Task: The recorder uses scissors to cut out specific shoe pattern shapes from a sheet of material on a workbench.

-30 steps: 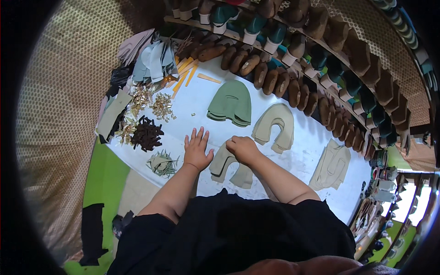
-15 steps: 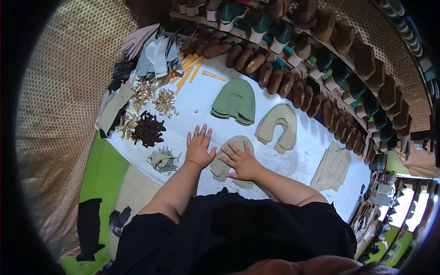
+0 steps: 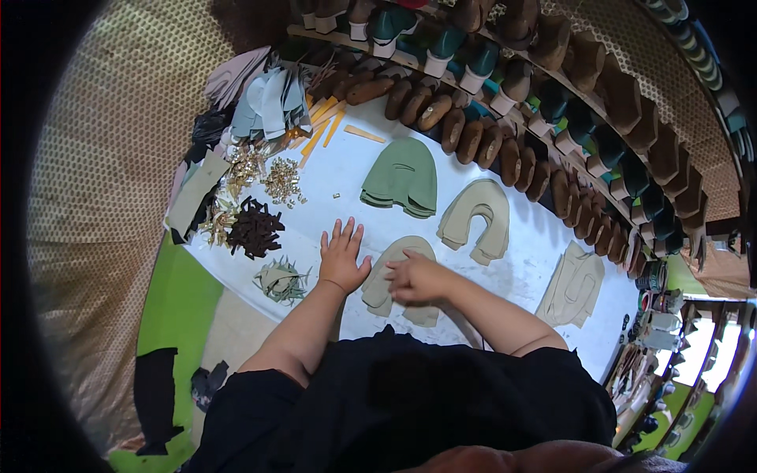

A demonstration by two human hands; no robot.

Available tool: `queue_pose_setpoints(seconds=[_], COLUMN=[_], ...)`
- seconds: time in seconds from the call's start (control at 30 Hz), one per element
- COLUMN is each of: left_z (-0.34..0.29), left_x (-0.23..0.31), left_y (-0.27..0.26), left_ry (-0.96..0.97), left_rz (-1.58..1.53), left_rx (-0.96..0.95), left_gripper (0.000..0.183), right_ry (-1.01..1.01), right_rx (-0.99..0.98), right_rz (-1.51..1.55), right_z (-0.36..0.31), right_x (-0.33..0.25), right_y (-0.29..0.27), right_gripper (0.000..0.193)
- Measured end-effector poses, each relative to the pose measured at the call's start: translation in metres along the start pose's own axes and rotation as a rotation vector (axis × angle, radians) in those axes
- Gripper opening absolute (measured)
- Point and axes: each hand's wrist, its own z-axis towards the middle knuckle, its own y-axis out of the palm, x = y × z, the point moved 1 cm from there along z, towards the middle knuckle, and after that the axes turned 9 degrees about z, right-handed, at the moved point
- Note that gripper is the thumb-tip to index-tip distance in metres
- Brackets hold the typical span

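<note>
The work looks partway along: the pieces on the white desk (image 3: 516, 296) are already shaped and mostly gathered, but nothing visible shows them joined to one another. The nearest tan arch pile (image 3: 382, 277) lies flat in front of the person, with the right hand (image 3: 418, 280) over its right side. The fingers of that hand are bent and partly spread; whether they pinch the top layer or merely rest on it, one cannot tell. The left hand, (image 3: 344, 258) between nine and ten o'clock from the right, lies palm down beside the pile, its fingers apart and nothing seen in its grasp.

Taking the right hand as the centre, the green stack (image 3: 400, 175) sits near twelve o'clock and the second tan arch stack (image 3: 493, 217) between one and two; both seem already gathered, though their lower edges are stepped. At three o'clock, well apart, lie flat khaki pieces (image 3: 566, 288), apparently a separate batch.

Much other material seems unused so far: green scraps (image 3: 281, 281) at nine o'clock, dark strips (image 3: 255, 227) between nine and ten, small gold-coloured pieces (image 3: 283, 183) near ten and yellow strips (image 3: 333, 128) around eleven.
</note>
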Motion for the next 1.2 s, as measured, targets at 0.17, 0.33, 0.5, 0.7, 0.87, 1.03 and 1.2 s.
queue_pose_setpoints(seconds=[0.17,0.33,0.5,0.7,0.87,1.03,1.2], left_z=[-0.002,0.003,-0.005,0.002,-0.003,-0.006,-0.007], left_x=[-0.001,0.004,-0.004,0.001,-0.001,0.001,0.0], left_y=[-0.002,0.0,0.0,0.001,0.001,-0.002,0.002], left_ry=[-0.006,0.021,-0.014,0.024,0.003,0.018,0.002], left_rz=[0.003,-0.029,-0.023,-0.025,-0.013,-0.026,-0.017], left_rx=[0.005,0.016,0.01,0.008,0.005,0.011,0.037], left_gripper=[0.075,0.075,0.075,0.075,0.074,0.073,0.071], right_ry=[0.323,0.705,1.014,0.964,0.649,0.584,0.816], right_rx=[1.063,1.107,0.914,0.838,1.104,1.332,1.102], right_rz=[0.072,-0.094,0.087,0.08,0.178,0.003,-0.382], right_z=[0.043,0.071,0.107,0.102,0.082,-0.014,-0.098], right_x=[0.049,0.108,0.073,0.088,0.029,-0.064,-0.127], right_y=[-0.082,-0.123,-0.138,-0.149,-0.139,-0.149,-0.118], right_gripper=[0.027,0.059,0.065,0.042,0.034,0.032,0.032])
